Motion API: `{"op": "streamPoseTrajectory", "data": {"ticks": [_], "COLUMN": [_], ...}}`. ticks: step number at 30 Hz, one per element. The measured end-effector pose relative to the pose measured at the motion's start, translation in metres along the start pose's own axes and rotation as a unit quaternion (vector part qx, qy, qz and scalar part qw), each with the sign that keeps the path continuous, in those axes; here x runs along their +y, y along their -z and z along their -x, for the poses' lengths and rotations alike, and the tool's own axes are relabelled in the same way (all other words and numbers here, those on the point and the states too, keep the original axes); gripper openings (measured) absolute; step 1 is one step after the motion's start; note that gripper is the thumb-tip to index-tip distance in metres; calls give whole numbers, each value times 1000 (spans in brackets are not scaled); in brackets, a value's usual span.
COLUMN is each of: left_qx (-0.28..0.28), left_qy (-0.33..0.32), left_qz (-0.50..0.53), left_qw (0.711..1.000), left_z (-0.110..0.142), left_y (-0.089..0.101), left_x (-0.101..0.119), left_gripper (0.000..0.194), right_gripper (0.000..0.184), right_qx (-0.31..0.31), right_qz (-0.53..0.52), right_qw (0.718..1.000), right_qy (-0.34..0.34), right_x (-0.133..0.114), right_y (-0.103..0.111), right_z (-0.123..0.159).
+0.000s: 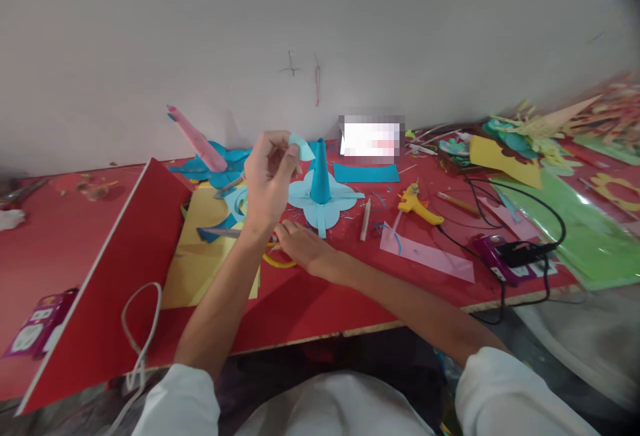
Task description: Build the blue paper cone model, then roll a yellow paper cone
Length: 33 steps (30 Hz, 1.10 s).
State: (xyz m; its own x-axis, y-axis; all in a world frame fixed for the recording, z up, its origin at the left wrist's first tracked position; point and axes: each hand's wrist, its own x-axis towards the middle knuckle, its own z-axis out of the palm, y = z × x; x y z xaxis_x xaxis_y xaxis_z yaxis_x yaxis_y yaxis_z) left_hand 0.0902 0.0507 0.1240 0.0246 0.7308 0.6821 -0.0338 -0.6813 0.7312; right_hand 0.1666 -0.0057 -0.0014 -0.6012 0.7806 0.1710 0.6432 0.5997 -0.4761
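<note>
My left hand [270, 173] is raised above the table, its thumb and fingers pinching a small pointed piece of light blue paper [301, 147]. Low on the table, my right hand [303, 246] is at the yellow-handled scissors [280, 263], fingers closed at the handles; part of the grip is hidden. The scissors' blades point left over dark blue paper. Just beyond my hands, a rolled blue paper cone [321, 176] stands upright on a light blue petal-shaped paper base [345, 199]. At the back left, a pink paper cone [197, 139] leans over blue petals [233, 156].
A yellow glue gun [417, 206] lies right, its black cord running to a purple power box [500, 259]. A pink strip [430, 257], a blue strip [367, 173] and a glue stick [366, 219] lie around. A red board [110, 276] leans at left beside yellow sheets [193, 263].
</note>
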Motion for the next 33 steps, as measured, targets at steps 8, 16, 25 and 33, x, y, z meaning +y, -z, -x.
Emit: {"op": "streamPoseTrajectory", "data": {"ticks": [8, 16, 25, 33], "left_qx": [85, 76, -93, -128], "left_qy": [-86, -66, 38, 68], "left_qz": [-7, -43, -114, -40], "left_qw": [993, 994, 988, 989], "left_z": [-17, -9, -9, -13], "left_y": [-15, -16, -7, -9], "left_x": [30, 23, 4, 1], "left_gripper": [23, 30, 18, 32], "right_gripper": [25, 48, 58, 57], "right_qx": [182, 234, 205, 261], "right_qz": [-239, -563, -594, -581], "right_qw": [952, 790, 774, 768], "right_qy": [-52, -57, -81, -68], "right_x": [44, 50, 60, 65], "right_y": [58, 66, 38, 33], "right_z": [37, 34, 52, 49]}}
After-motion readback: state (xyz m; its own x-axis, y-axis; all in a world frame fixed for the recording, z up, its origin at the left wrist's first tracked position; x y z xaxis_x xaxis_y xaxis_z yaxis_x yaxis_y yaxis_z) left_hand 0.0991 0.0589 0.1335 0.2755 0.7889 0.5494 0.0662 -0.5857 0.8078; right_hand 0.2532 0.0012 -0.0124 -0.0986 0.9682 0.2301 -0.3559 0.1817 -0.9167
